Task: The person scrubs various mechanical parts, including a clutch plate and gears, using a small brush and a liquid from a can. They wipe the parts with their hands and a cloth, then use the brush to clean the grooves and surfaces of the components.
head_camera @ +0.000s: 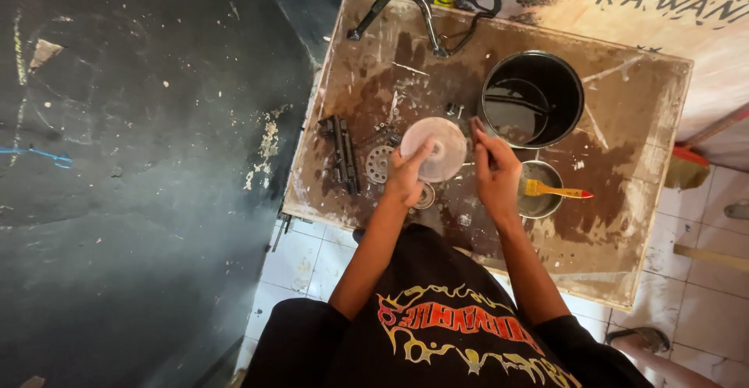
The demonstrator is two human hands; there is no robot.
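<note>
While both hands grip it, pale disc (434, 148) hovers above worktable (624, 115).

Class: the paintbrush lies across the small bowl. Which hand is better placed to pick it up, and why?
Probably the right hand: it sits beside the small bowl with the paintbrush, while the left hand grips the round disc.

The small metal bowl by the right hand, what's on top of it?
A yellow-handled brush lies across the small metal bowl. The right hand covers the bowl's left edge, and its contents aren't clear.
</note>
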